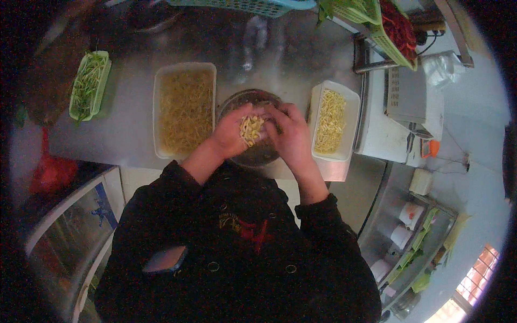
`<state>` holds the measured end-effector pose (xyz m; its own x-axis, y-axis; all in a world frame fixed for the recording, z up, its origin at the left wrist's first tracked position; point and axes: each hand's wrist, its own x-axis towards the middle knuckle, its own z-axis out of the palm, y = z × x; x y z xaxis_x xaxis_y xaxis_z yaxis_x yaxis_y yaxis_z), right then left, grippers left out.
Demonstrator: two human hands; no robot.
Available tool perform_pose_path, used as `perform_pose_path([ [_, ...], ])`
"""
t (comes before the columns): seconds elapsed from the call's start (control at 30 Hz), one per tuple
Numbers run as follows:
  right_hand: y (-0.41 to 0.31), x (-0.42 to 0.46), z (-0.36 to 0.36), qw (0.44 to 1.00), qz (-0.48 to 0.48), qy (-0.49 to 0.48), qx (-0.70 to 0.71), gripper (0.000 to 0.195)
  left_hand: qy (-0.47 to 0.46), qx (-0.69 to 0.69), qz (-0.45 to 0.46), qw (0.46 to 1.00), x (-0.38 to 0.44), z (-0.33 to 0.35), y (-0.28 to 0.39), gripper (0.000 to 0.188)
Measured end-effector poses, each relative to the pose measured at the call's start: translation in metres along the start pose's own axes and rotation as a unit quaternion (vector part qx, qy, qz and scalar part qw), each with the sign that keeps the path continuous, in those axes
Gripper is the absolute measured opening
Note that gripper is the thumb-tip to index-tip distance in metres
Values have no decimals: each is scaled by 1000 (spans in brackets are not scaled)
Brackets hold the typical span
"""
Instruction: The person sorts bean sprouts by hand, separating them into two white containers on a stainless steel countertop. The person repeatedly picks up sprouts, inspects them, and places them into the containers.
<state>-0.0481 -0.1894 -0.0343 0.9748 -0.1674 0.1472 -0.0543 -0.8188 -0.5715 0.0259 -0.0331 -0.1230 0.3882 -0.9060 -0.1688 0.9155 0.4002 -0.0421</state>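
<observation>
A small clump of soybean sprouts (pixel 252 130) rests in my left hand (pixel 231 133), its yellow heads facing up. My right hand (pixel 291 131) curls in from the other side, its fingertips at the clump; blur hides whether it grips any sprouts. Both hands are above a round dark bowl (pixel 264 158), whose contents are mostly covered by them. Left of the bowl stands a white plastic tub (pixel 156 113) of sprouts in brownish water (pixel 188 111). To the right, a second white tub (pixel 352 121) holds pale yellow sprouts (pixel 330 121).
The tubs stand on a stainless steel table (pixel 129 137). A green basket of leafy greens (pixel 91 87) is at the left, and a blue perforated basket (pixel 246 6) at the far edge. Raised green baskets (pixel 387 44), a microwave oven (pixel 406 95) and a shelf of containers (pixel 416 242) are rightward.
</observation>
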Motion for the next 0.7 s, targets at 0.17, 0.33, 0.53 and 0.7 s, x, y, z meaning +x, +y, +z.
perform_pose_path([
  [0.17,-5,4,-6,997,-78,3,-17,31,32,75,0,997,2,1,0,45],
  [0.33,-4,2,-1,997,-65,-13,-36,23,-8,42,-20,999,3,1,0,40],
  [0.53,6,0,8,999,1,29,-22,13,85,59,-24,994,3,7,-2,37],
  [0.7,8,1,-3,977,149,10,153,15,104,70,-13,992,3,17,-3,42],
])
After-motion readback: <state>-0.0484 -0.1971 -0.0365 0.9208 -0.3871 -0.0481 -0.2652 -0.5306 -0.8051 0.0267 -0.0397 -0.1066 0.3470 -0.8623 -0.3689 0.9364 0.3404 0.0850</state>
